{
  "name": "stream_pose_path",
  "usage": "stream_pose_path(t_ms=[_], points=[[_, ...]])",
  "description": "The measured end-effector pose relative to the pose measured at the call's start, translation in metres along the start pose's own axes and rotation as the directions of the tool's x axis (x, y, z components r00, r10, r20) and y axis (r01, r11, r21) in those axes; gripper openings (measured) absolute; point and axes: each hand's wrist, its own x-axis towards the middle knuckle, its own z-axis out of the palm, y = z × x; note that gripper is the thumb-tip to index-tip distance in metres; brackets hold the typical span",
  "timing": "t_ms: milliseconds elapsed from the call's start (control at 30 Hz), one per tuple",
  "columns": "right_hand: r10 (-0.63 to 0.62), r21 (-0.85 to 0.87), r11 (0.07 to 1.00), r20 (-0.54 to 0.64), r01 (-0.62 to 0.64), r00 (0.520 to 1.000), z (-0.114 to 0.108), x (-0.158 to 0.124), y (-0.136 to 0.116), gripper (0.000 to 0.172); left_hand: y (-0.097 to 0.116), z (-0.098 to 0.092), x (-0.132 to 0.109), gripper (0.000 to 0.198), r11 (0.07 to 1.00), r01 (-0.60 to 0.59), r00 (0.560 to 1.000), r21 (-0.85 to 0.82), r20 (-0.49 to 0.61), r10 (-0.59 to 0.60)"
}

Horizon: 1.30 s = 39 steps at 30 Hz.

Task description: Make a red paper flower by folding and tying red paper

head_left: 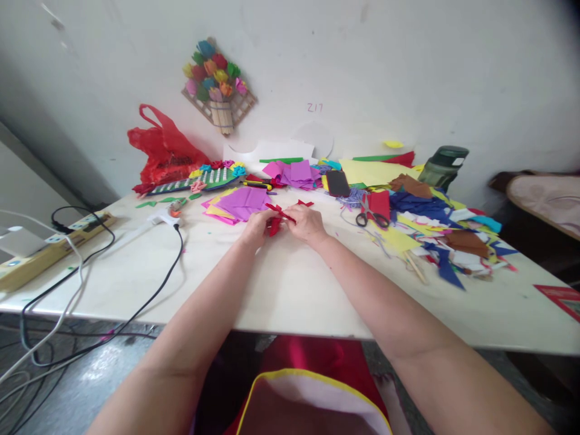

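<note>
Both my hands meet at the middle of the white table (281,284), pinching a small folded piece of red paper (275,219). My left hand (257,228) grips its lower left part with closed fingers. My right hand (307,222) holds the right side, fingers curled around it. Red paper points stick out above and between the hands. Just behind lies a stack of purple and pink paper squares (240,204).
Scissors (366,217) and a heap of coloured paper scraps (444,229) lie to the right. A black phone (338,182), a red plastic bag (165,151) and a glue gun with cables (170,214) sit behind and left. A power strip (54,244) rests at the left edge.
</note>
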Motion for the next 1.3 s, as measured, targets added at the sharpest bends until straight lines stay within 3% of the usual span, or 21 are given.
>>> stream_pose_path(t_ms=[133,233,300,367,467,600,733,1000,1300], points=[[0.093,0.068,0.993,0.027,-0.095,0.995,0.003,0.003,0.002,0.025,0.001,0.000,-0.001,0.015,0.995,-0.040,0.999,0.088,-0.009,0.041],[0.234,0.283,0.932,0.004,-0.226,0.972,0.009,0.007,0.007,0.020,0.002,-0.002,-0.002,0.017,0.988,-0.076,0.997,0.137,0.028,0.072],[0.363,0.512,0.792,0.044,-0.333,0.931,0.013,0.010,0.010,0.017,0.002,-0.004,-0.003,0.019,0.980,-0.108,0.993,0.167,0.062,0.099],[0.470,0.707,0.573,0.130,-0.414,0.873,0.014,0.012,0.013,0.015,0.003,-0.006,-0.003,0.020,0.971,-0.136,0.989,0.194,0.081,0.122],[0.551,0.851,0.285,0.230,-0.441,0.802,0.011,0.014,0.015,0.014,0.003,-0.007,-0.003,0.021,0.969,-0.139,0.989,0.204,0.073,0.126],[0.579,0.881,0.109,0.321,-0.461,0.750,0.004,0.014,0.014,0.015,0.003,-0.005,-0.004,0.027,0.974,-0.141,0.989,0.178,0.069,0.131],[0.566,0.876,0.066,0.361,-0.477,0.741,0.003,0.014,0.012,0.010,0.005,-0.002,-0.008,0.037,0.973,-0.155,0.987,0.172,0.065,0.145],[0.554,0.863,0.076,0.381,-0.500,0.740,0.005,0.013,0.010,0.015,0.000,0.000,-0.006,0.036,0.970,-0.147,0.988,0.191,0.066,0.136],[0.573,0.875,0.084,0.349,-0.477,0.741,0.005,0.013,0.007,0.037,-0.001,0.001,-0.008,0.043,0.976,-0.146,0.988,0.163,0.063,0.138]])
